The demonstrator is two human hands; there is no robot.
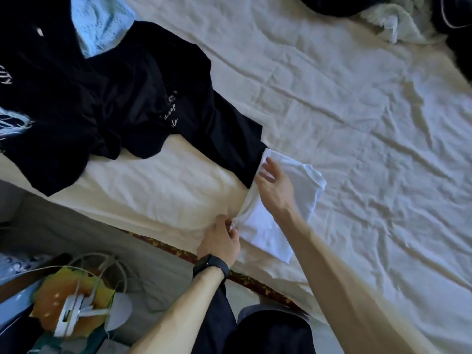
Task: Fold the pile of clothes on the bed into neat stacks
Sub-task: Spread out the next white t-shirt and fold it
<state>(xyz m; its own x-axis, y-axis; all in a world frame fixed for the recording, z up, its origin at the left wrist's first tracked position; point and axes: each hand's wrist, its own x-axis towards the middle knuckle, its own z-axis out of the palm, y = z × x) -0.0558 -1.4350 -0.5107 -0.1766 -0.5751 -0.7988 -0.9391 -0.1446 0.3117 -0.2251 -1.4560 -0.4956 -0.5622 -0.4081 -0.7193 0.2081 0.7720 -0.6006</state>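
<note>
- A white garment [265,226], partly folded, lies on the cream bed sheet [357,123] just off centre towards 5 o'clock, near the bed's edge
- The left hand [221,238], at 6 o'clock with a black watch [210,267] on its wrist, pinches the garment's bunched near edge
- The right hand [274,192] rests flat on top of the garment, fingers straight and spread; the two hands are near each other but apart
- A pile of black clothes [115,103] with pale lettering spreads at 10 o'clock, one long end touching the white garment's far corner
- A light blue towel [102,19] shows at 11 o'clock
- A crumpled pale cloth [393,20] lies at 1 o'clock
- A fan [84,297] stands on the floor at 8 o'clock
</note>
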